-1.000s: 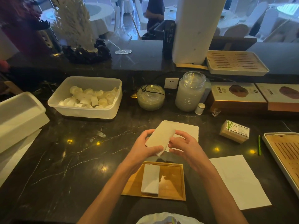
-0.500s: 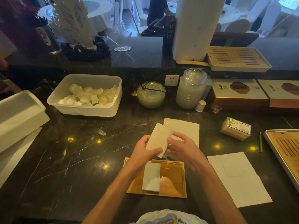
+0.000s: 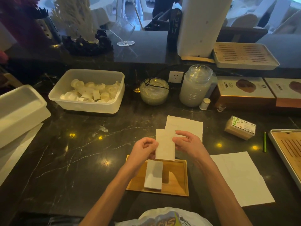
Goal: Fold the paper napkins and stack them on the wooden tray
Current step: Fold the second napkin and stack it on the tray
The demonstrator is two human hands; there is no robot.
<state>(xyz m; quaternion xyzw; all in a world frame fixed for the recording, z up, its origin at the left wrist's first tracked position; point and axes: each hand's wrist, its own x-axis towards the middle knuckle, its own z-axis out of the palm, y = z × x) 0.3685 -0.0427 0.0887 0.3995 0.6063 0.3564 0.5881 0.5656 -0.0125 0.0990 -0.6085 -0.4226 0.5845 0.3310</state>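
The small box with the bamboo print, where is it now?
In the head view, the bamboo-print box lies on the dark counter at the right, just left of the green stick and beyond the flat napkin.

This looks like a restaurant or banquet hall's service bar: a dark marble worktop (image 3: 65, 160) whose raised ledge carries a wine glass (image 3: 124, 35) at 12 o'clock and a slatted tea tray (image 3: 244, 54) at 1 o'clock, with white-covered chairs (image 3: 242, 19) and a cloth-draped round table (image 3: 99, 12) beyond at 11 to 1 o'clock.
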